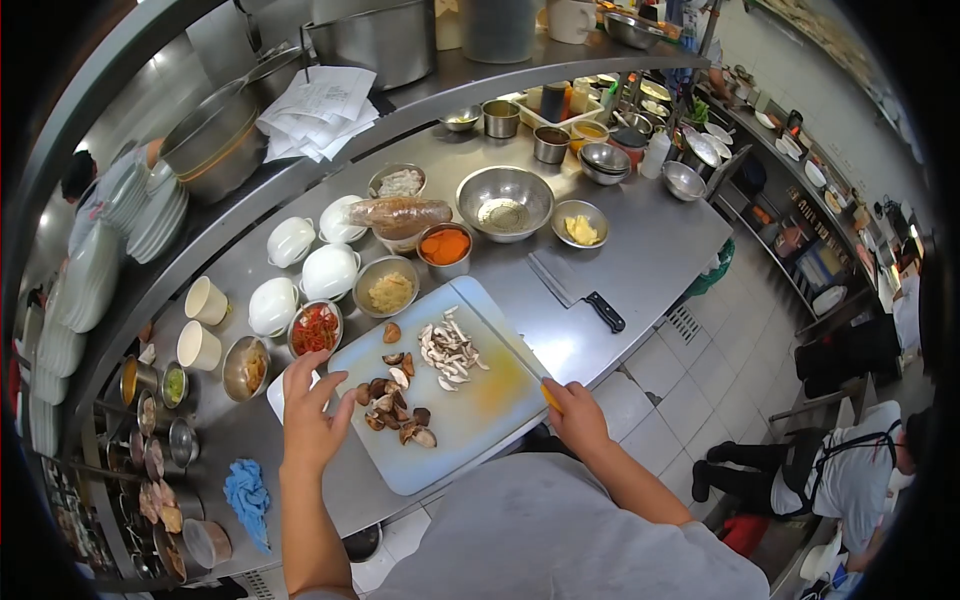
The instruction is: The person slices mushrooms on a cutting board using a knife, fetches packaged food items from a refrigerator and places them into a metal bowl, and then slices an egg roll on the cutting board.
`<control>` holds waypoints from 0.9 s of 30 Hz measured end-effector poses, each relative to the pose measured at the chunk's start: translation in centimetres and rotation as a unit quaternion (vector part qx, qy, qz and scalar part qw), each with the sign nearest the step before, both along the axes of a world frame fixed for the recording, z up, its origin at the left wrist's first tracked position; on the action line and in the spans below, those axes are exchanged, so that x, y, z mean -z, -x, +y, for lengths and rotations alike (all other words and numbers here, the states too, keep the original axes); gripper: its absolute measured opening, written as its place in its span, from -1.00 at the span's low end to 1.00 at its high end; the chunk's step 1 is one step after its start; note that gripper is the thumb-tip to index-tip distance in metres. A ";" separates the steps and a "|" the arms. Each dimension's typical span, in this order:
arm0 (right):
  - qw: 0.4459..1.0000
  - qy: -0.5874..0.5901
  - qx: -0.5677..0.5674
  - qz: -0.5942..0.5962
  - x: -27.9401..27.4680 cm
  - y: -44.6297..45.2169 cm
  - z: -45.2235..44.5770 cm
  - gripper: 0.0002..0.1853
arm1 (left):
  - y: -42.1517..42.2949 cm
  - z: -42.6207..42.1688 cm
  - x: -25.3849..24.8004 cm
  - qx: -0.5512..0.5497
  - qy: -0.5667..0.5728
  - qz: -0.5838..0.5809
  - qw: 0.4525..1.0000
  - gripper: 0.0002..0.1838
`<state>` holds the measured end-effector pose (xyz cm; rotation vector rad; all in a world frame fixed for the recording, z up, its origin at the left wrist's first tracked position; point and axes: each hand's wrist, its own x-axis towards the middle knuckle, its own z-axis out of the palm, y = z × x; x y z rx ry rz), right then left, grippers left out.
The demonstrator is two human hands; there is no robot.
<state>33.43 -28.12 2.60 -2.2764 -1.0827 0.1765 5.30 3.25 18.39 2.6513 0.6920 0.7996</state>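
My right hand (577,415) is wrapped round the yellow handle of a knife (505,338), whose long thin blade lies along the right side of the white cutting board (420,468). Raised at the board's left edge, my left hand (315,410) has its fingers spread and holds nothing. Closest to it is a pile of brown mushroom pieces (385,400). Sliced mushrooms (450,350) lie in a heap further up the board. A yellow stain marks the board near my right hand.
Behind the board stand bowls of red strips (315,328), minced pale food (390,291) and orange powder (445,246). A cleaver (580,292) lies to the right. White lidded pots (330,271) and a blue cloth (246,495) are at left. Another person (840,460) stands far right.
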 end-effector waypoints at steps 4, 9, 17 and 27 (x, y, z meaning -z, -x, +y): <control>0.999 0.045 -0.009 -0.022 2.9 -0.9 0.8 -0.46 | 0.5 -0.6 0.3 -0.025 0.002 0.023 0.999 -0.68; 0.995 0.072 -0.071 -0.005 3.2 0.8 1.0 -0.44 | 1.2 -1.7 1.8 -0.038 0.030 0.044 0.998 -0.68; 0.991 0.092 -0.099 0.022 3.3 1.1 2.7 -0.38 | 1.2 -2.4 2.7 -0.025 0.046 0.059 0.997 -0.67; 0.982 0.084 -0.162 0.040 4.9 0.6 4.0 -0.35 | -1.0 -2.8 4.0 0.008 0.062 0.053 0.997 -0.64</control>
